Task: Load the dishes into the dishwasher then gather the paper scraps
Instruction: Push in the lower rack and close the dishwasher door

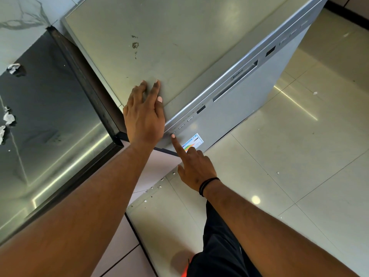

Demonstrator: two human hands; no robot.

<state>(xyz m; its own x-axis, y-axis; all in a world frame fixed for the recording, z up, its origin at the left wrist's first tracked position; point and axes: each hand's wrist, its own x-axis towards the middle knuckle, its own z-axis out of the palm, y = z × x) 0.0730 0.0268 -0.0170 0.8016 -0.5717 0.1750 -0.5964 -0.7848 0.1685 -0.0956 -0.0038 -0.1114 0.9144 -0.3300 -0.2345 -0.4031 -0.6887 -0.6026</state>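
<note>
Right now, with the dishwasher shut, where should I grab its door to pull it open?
Probably at the recessed handle slot in the dishwasher front, under the brand name. It is a long groove across the door's top, so hook fingers in from the front and pull outward. The left hand resting on top looks clear of it.

place: home kitchen | evidence: freestanding silver dishwasher (229,100) with button panel and energy label (192,141) | dark glossy desk (46,120) beside it, crumpled paper scraps (9,117) on top | marble-look wall | glossy cream floor tiles (299,156)
</note>
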